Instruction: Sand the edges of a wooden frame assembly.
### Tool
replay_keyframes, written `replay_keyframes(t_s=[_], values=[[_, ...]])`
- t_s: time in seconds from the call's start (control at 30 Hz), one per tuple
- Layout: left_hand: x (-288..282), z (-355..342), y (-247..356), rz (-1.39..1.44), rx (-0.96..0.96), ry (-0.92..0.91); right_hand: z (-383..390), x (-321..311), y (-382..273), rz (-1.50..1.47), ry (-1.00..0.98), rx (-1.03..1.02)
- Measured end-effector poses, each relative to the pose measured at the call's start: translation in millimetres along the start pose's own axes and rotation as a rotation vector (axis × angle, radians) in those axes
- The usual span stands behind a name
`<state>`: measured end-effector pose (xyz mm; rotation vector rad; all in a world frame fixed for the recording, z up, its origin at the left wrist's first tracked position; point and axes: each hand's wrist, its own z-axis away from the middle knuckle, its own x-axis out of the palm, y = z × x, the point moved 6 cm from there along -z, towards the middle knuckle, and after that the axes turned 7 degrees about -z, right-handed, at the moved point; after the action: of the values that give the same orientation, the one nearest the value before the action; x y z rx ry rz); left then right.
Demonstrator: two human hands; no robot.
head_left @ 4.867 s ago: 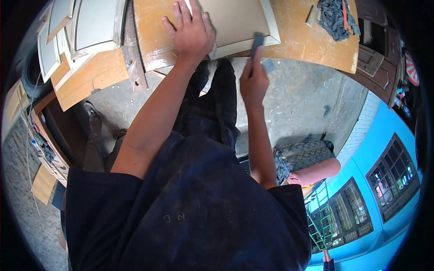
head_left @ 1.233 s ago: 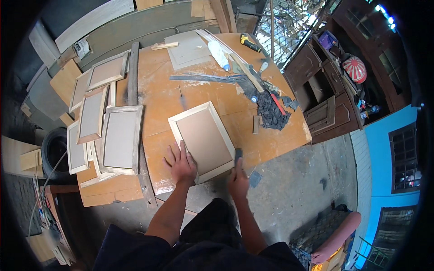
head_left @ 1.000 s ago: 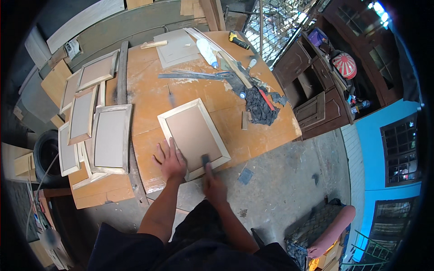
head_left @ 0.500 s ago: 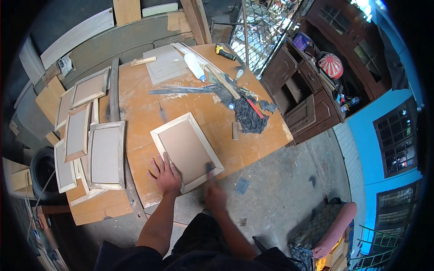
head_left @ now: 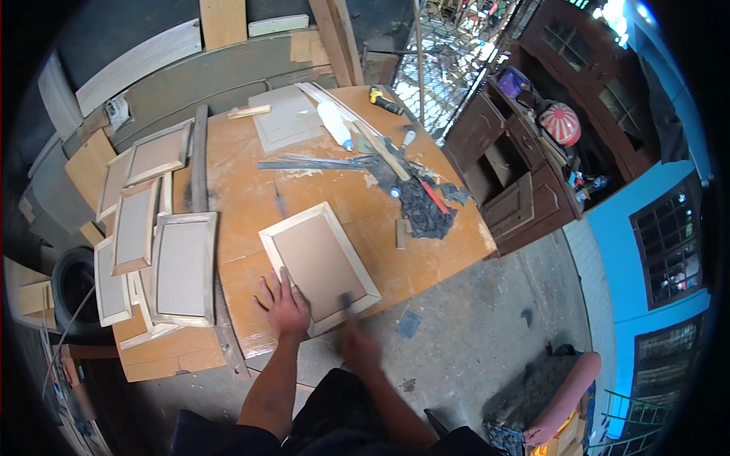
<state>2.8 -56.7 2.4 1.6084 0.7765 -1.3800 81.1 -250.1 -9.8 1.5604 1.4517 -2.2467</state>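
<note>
Left hand [head_left: 287, 311]: fingers splayed and unclenched, at the left edge of a light wooden frame [head_left: 315, 266] with tan panel. Frame lies flat on the orange-brown surface [head_left: 239, 178], right of and beyond these fingers. Right hand [head_left: 360, 349], motion-blurred: fingers closed round a small dark block [head_left: 347, 301], which is over the frame's near end; contact unclear. Beyond and right of the right fingers: short wood offcut [head_left: 401, 234], crumpled black cloth [head_left: 427, 214]. Left of the left fingers: more frames [head_left: 184, 270], overlapping. Farther beyond both: white bottle [head_left: 333, 124].
</note>
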Motion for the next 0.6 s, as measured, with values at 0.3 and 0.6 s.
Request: replay_keyframes(t_s=[0.3,0.6], values=[[4.1,-2.3,-6.0,-0.02,-0.02,0.017,23.6,50.7,-17.3,0.208,-0.31,-0.061],[2.5,-7.6,-5.0,-0.041,0.003,0.035,14.1,14.7,-39.4,0.029,-0.074,-0.112]])
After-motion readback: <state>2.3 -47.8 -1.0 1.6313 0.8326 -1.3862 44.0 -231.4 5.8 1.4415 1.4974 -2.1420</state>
